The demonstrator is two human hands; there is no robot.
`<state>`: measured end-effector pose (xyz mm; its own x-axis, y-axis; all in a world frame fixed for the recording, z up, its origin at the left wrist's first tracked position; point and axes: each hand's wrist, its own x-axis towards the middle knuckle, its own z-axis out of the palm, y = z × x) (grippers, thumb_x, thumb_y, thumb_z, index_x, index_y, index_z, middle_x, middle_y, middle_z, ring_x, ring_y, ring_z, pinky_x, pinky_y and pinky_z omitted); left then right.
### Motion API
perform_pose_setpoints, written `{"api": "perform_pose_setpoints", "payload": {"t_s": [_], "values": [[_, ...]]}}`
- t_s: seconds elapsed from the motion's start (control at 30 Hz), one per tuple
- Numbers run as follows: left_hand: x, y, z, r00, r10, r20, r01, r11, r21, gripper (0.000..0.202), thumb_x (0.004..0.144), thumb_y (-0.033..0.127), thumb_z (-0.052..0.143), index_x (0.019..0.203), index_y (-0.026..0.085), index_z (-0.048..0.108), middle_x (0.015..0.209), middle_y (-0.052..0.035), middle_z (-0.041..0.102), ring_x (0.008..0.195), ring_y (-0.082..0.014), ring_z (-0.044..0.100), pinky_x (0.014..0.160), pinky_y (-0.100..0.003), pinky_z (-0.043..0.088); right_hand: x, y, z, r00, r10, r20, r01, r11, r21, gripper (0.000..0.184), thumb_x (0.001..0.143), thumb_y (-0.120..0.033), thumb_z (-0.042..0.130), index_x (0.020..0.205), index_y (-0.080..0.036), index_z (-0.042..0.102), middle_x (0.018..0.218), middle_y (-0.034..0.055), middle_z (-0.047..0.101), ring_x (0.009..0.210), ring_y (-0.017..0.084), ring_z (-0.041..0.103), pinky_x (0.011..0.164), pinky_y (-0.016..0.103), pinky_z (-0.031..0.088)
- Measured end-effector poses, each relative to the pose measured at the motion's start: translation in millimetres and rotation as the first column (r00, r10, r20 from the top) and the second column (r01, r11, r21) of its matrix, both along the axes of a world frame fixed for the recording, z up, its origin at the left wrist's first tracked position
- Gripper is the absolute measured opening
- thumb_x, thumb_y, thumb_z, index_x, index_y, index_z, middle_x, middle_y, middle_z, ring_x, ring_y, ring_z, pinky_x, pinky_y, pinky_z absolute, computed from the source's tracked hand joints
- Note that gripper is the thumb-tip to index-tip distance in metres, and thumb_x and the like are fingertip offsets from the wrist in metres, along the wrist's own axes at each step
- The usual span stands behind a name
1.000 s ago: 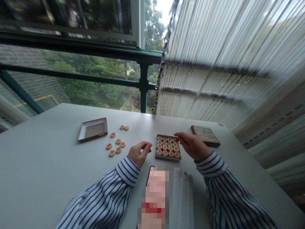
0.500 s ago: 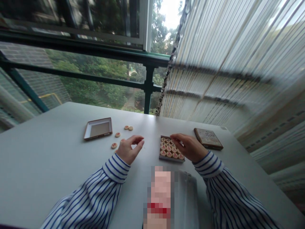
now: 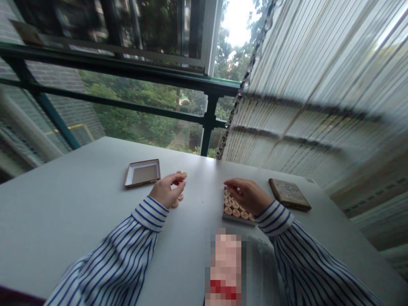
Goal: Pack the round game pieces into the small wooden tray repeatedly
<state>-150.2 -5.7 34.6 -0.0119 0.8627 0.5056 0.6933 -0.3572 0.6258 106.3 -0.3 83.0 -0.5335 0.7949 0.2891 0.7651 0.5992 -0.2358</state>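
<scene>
My left hand is over the loose Chinese chess pieces on the left side of the table. Its fingers are bent, with a gap to the thumb and nothing visible between them. Past its fingertips lie pieces, and more pieces show below the palm; others are hidden by the hand. My right hand hovers at the far left corner of a shallow box filled with rows of round chess pieces. Its fingers are curved, the thumb underneath, and no piece shows in it. The hand covers part of the box.
An empty box lid lies left of my left hand. Farther right is a flat decorated box. A clear plastic bag and a blurred-out patch are nearest me. A window railing and string curtain border the table.
The view has shifted, so the table items appear farther right. Both hands have moved left relative to them, the left hand now covering more loose pieces, the right reaching the box's left edge.
</scene>
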Motion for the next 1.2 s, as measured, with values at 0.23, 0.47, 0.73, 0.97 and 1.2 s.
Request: {"api": "perform_pose_setpoints", "payload": {"t_s": [0.23, 0.47, 0.73, 0.97, 1.2], "values": [[-27.6, 17.6, -10.1, 0.99, 0.123, -0.071, -0.124, 0.992, -0.014, 0.02, 0.07, 0.032, 0.051, 0.083, 0.019, 0.061, 0.076, -0.0028, 0.066, 0.067, -0.0158, 0.061, 0.065, -0.026, 0.047, -16.5, 9.3, -5.3, 0.998, 0.052, -0.034, -0.053, 0.998, -0.02, 0.023, 0.081, -0.023, 0.042, 0.091, -0.018, 0.062, 0.08, 0.004, 0.065, 0.069, 0.012, 0.058, 0.065, 0.023, 0.043], [-45.7, 20.8, -30.0, 0.977, 0.195, -0.092, -0.201, 0.978, -0.063, 0.024, 0.071, 0.032, 0.051, 0.086, 0.016, 0.061, 0.082, -0.006, 0.064, 0.07, -0.0175, 0.06, 0.065, -0.028, 0.047, -33.2, 18.9, -5.1, 0.994, 0.079, -0.071, -0.082, 0.996, -0.047, 0.023, 0.08, -0.023, 0.043, 0.089, -0.018, 0.064, 0.075, 0.0028, 0.065, 0.061, 0.011, 0.055, 0.058, 0.021, 0.041], [-47.3, 24.5, -41.4, 0.95, 0.255, -0.181, -0.264, 0.964, -0.03, 0.024, 0.072, 0.033, 0.048, 0.084, 0.017, 0.061, 0.084, -0.0064, 0.063, 0.074, -0.0184, 0.059, 0.068, -0.028, 0.046, -63.3, 33.9, -10.1, 0.983, 0.087, -0.165, -0.108, 0.986, -0.123, 0.023, 0.079, -0.025, 0.044, 0.088, -0.017, 0.064, 0.075, 0.0032, 0.066, 0.057, 0.009, 0.054, 0.056, 0.02, 0.04], [-47.1, 27.0, -48.2, 0.931, 0.248, -0.266, -0.269, 0.962, -0.048, 0.024, 0.073, 0.028, 0.046, 0.088, 0.016, 0.061, 0.089, -0.0066, 0.063, 0.081, -0.0188, 0.059, 0.075, -0.029, 0.045, -94.1, 43.7, -13.0, 0.976, 0.109, -0.186, -0.137, 0.98, -0.144, 0.025, 0.08, -0.027, 0.043, 0.087, -0.017, 0.064, 0.073, 0.0036, 0.066, 0.061, 0.011, 0.055, 0.057, 0.021, 0.039], [-45.9, 25.3, -46.9, 0.922, 0.263, -0.286, -0.294, 0.953, -0.072, 0.022, 0.071, 0.025, 0.049, 0.088, 0.017, 0.061, 0.088, -0.006, 0.065, 0.082, -0.0194, 0.059, 0.077, -0.029, 0.043, -117.1, 51.4, -28.5, 0.964, 0.157, -0.216, -0.196, 0.966, -0.17, 0.026, 0.081, -0.024, 0.041, 0.094, -0.017, 0.062, 0.083, 0.0051, 0.066, 0.07, 0.013, 0.057, 0.063, 0.023, 0.041]]}}
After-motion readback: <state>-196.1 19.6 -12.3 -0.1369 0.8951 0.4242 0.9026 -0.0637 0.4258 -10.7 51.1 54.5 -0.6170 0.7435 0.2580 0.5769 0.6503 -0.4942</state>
